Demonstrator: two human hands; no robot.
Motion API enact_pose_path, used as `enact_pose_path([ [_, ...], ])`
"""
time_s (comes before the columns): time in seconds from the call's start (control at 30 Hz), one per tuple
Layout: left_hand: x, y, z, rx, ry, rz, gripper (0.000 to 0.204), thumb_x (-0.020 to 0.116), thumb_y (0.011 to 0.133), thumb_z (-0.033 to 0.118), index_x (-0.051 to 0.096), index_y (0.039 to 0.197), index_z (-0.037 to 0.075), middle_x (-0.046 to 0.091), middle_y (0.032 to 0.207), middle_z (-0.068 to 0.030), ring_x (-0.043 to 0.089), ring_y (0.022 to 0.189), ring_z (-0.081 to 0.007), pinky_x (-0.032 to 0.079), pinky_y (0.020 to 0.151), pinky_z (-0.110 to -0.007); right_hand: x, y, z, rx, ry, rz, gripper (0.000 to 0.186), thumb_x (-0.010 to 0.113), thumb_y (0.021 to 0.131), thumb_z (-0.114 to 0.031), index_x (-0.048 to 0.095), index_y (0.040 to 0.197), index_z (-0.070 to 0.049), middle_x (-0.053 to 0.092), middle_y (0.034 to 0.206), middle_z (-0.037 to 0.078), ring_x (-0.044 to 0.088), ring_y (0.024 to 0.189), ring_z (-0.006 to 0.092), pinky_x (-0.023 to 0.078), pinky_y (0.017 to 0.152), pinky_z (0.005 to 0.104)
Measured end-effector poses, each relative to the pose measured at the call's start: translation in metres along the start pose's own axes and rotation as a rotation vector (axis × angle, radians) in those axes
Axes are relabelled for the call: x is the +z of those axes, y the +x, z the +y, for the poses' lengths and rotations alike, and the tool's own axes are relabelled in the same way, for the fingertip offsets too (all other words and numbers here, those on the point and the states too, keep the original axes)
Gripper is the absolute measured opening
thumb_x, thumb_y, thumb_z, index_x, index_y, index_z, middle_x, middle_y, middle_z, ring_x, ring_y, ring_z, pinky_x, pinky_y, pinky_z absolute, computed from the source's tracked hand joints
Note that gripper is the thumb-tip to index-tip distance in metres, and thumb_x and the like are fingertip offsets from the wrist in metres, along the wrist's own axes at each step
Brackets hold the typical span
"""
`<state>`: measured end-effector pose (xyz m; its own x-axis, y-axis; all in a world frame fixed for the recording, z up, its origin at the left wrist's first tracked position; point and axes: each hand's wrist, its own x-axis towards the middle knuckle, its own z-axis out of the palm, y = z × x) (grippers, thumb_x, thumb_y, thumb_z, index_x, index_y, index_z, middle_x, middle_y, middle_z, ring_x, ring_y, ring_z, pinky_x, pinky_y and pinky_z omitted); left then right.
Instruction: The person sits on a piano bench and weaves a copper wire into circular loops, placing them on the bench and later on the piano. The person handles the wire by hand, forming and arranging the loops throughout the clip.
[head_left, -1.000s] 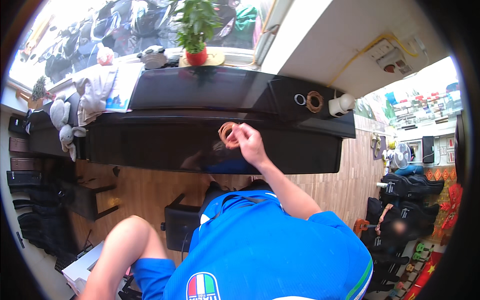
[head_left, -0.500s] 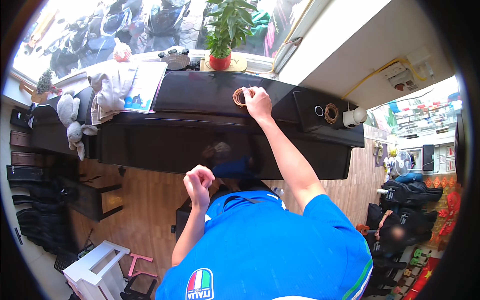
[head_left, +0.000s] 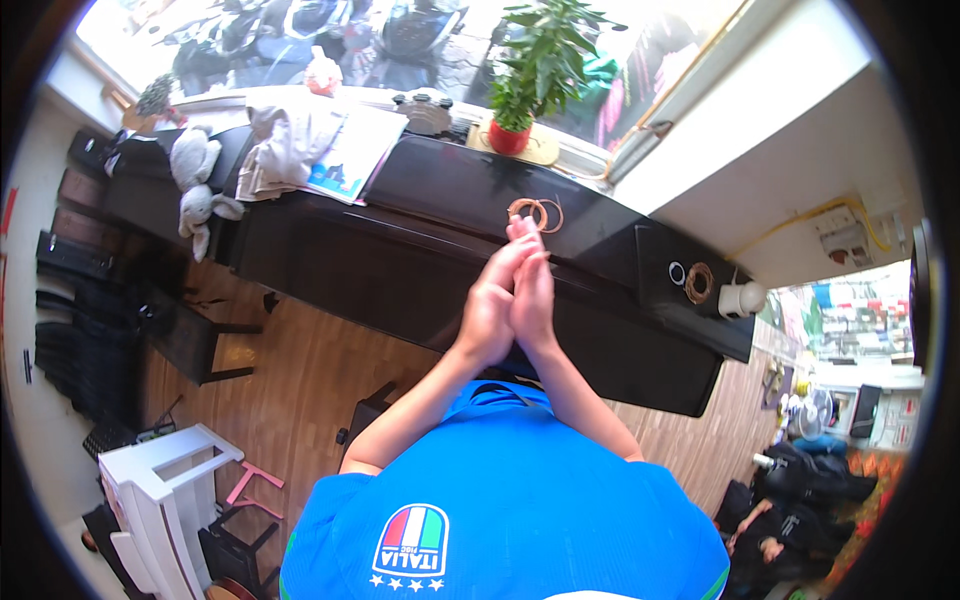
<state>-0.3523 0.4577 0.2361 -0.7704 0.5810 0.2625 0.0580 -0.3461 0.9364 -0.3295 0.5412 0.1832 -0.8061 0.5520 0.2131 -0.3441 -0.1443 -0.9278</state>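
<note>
My left hand [head_left: 488, 310] and my right hand [head_left: 534, 300] are pressed palm to palm over the black piano-like case [head_left: 620, 340], their fingers extended away from me. No object shows in either one; whatever lies between the palms is hidden. Just past my fingertips, loose copper-coloured rings [head_left: 556, 215] rest on the glossy upper surface. To their right, a smaller white ring [head_left: 677, 273] and a brown coil [head_left: 698, 284] lie on a dark section beside a white rounded device [head_left: 742, 299].
A red-potted plant [head_left: 510, 136] stands by the window. Grey plush rabbit [head_left: 199, 207], cloth [head_left: 278, 150] and papers [head_left: 348, 160] lie at the left. A white desk [head_left: 160, 480], dark chair [head_left: 365, 410] and seated person [head_left: 760, 530] among black bags are lower in the room.
My right hand has released the copper rings on the top after carrying them there and has drawn back. My left hand has risen from the lower left to meet it. The view has shifted.
</note>
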Motion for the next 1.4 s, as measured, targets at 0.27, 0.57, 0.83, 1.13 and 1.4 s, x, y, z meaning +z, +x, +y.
enact_pose_path([
  [0.27, 0.020, 0.032, 0.021, 0.106, 0.170, -0.115, 0.116, 0.037, 0.086, 0.085, 0.013, 0.157, -0.003, 0.015, 0.164, -0.0241, 0.013, 0.153, -0.0367, 0.016, 0.121, -0.044, -0.001, 0.017, -0.042, 0.007, -0.041, -0.144, 0.087, 0.016, 0.100, -0.068, 0.008, 0.160, -0.005, 0.015, 0.166, 0.014, 0.014, 0.153, 0.0264, 0.008, 0.125, 0.0408],
  [0.57, 0.034, 0.048, 0.028, 0.091, 0.264, -0.014, 0.113, 0.038, 0.087, 0.082, 0.011, 0.158, -0.001, 0.015, 0.165, -0.0214, 0.018, 0.152, -0.0354, 0.016, 0.121, -0.044, 0.020, 0.026, -0.057, 0.127, 0.221, -0.222, 0.089, 0.023, 0.099, -0.070, 0.004, 0.160, -0.009, 0.014, 0.165, 0.019, 0.016, 0.153, 0.0319, 0.013, 0.124, 0.0430],
  [0.83, 0.046, 0.054, 0.045, 0.201, 0.332, -0.172, 0.120, 0.038, 0.083, 0.087, 0.006, 0.158, -0.002, 0.020, 0.162, -0.0252, 0.018, 0.152, -0.0358, 0.017, 0.121, -0.044, -0.001, 0.047, -0.051, 0.122, 0.458, -0.217, 0.088, 0.021, 0.100, -0.069, 0.021, 0.156, -0.002, 0.026, 0.161, 0.018, 0.022, 0.152, 0.0280, 0.016, 0.123, 0.0407],
  [1.13, 0.064, 0.031, 0.018, 0.335, 0.423, -0.220, 0.117, 0.058, 0.082, 0.077, 0.010, 0.159, 0.002, 0.007, 0.164, -0.0274, 0.007, 0.153, -0.0412, 0.013, 0.121, -0.051, -0.031, 0.057, -0.054, 0.314, 0.485, 0.051, 0.075, 0.024, 0.105, -0.058, 0.046, 0.141, 0.003, 0.051, 0.144, 0.023, 0.053, 0.131, 0.0363, 0.047, 0.105, 0.0471],
  [1.4, 0.072, 0.020, 0.006, 0.415, 0.463, -0.272, 0.108, 0.071, 0.081, 0.064, 0.023, 0.157, 0.004, 0.011, 0.163, -0.0286, 0.008, 0.152, -0.0437, 0.013, 0.121, -0.053, -0.060, 0.076, -0.048, 0.384, 0.535, -0.045, 0.075, 0.025, 0.104, -0.061, 0.046, 0.142, 0.000, 0.052, 0.142, 0.022, 0.055, 0.127, 0.0360, 0.049, 0.102, 0.0481],
])
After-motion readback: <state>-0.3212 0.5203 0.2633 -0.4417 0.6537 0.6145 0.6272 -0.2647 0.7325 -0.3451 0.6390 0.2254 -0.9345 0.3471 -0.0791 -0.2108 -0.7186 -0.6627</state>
